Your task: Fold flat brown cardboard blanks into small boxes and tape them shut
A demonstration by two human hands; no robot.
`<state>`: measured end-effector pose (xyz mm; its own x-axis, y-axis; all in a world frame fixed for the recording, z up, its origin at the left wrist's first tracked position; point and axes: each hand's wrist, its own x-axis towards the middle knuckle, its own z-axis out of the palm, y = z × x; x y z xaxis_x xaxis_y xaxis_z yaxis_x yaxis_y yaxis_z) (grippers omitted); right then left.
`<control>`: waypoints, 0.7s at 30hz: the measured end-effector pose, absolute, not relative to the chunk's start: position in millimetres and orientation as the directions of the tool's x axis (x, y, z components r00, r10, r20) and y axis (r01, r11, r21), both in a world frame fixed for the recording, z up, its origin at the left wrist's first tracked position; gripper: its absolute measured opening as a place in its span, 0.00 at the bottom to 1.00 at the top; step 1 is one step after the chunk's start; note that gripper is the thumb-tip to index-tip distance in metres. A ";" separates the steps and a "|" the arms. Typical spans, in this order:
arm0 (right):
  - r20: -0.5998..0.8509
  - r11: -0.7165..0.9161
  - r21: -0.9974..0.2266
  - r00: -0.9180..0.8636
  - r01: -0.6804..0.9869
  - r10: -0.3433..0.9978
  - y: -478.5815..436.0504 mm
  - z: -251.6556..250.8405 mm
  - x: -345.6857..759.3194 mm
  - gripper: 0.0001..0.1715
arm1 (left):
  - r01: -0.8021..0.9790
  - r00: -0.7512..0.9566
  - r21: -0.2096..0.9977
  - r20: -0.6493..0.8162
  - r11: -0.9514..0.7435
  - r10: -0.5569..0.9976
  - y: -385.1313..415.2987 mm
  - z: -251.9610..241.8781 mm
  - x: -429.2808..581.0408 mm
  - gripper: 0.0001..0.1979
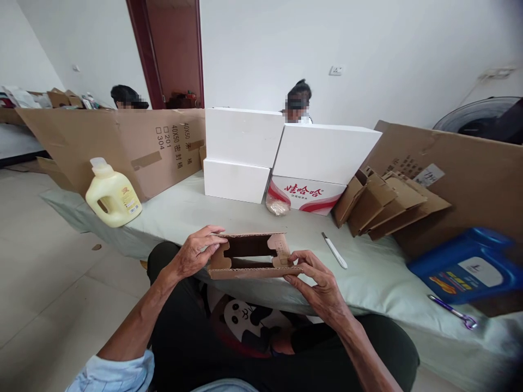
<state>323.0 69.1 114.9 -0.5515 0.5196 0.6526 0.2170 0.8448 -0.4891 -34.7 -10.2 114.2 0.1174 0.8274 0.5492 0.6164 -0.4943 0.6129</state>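
Note:
A small brown cardboard box (249, 264), half folded with its top open, is held in front of me above my lap. My left hand (198, 251) grips its left end, fingers curled over the flap. At the box's right end, my right hand (316, 277) pinches the lower corner with thumb and fingers. A white utility knife (334, 251) lies on the pale cloth just right of the box.
A cream detergent bottle (112, 195) stands at the left. A stack of flat folded cartons (384, 202) lies at the right, with a blue jug (469, 267) and purple tool (453, 312) nearer. White foam boxes (245, 152) and big cardboard sheets stand behind. Two other people sit beyond them.

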 end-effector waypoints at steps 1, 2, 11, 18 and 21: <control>0.648 0.852 -0.477 -0.568 0.217 0.507 69.6 116.4 323.5 0.07 | 0.642 0.169 0.589 0.515 -0.490 0.840 -11.1 118.1 -35.8 0.18; 0.640 0.858 -0.464 -0.587 0.219 0.496 70.5 118.7 324.3 0.07 | 0.670 0.211 0.567 0.473 -0.479 0.856 -12.0 122.1 -36.6 0.19; 0.339 0.969 -0.161 -0.912 0.186 0.231 85.0 167.2 320.7 0.28 | 0.841 0.349 0.358 0.212 -0.405 0.913 -11.8 152.9 -37.7 0.37; 0.210 0.992 0.085 -0.975 0.094 0.074 82.9 176.3 291.9 0.31 | 0.880 0.368 0.281 0.103 -0.382 0.924 -8.6 167.3 -39.0 0.34; 0.147 0.975 0.198 -0.986 0.102 0.073 78.0 179.1 290.4 0.28 | 0.860 0.405 0.302 0.084 -0.410 0.911 -5.7 166.9 -47.7 0.36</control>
